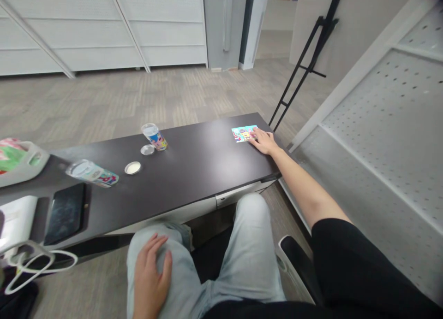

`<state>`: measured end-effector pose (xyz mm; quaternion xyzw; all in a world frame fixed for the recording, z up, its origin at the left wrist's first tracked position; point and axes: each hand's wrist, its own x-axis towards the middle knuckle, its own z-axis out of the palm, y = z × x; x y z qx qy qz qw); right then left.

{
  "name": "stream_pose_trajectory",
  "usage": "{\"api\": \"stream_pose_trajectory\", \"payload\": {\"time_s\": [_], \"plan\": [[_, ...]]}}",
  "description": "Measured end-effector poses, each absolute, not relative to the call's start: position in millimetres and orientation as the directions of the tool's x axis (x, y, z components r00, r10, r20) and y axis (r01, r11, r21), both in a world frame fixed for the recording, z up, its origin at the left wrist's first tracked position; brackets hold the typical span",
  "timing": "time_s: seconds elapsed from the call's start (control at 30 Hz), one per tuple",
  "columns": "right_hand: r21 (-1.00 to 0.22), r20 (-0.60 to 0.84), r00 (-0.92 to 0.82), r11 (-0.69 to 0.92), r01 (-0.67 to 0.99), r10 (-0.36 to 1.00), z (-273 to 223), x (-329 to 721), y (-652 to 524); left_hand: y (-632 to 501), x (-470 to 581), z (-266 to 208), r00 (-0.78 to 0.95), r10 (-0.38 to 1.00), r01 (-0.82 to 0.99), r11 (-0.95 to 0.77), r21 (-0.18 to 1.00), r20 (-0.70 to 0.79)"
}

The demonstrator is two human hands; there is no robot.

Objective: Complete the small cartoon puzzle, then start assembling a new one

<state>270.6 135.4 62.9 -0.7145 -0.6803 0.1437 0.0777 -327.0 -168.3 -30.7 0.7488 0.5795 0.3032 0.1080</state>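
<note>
One cartoon card (242,134) lay lengthwise along the dark desk (194,169) near its right end, under the nearer, flattened right hand (264,143), the left hand (151,270) loosely spread on a thigh (185,259).

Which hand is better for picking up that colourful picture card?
Probably the right hand: it touches the picture card, while the left hand rests on the left leg, farther away.
</note>
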Motion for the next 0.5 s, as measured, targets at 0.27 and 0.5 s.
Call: {"api": "stream_pose_trajectory", "payload": {"time_s": [0.27,0.5], "plan": [[-0.307,-0.135,0.059,-0.098,0.947,0.989,68,283,182,-214,-334,-36,0.001,0.968,0.809,-0.149,0.568,0.252],[-0.296,-0.048,0.084,-0.094,0.95,0.995,78,273,173,-202,-309,25,0.112,0.917,0.753,-0.329,0.57,0.382]]}}
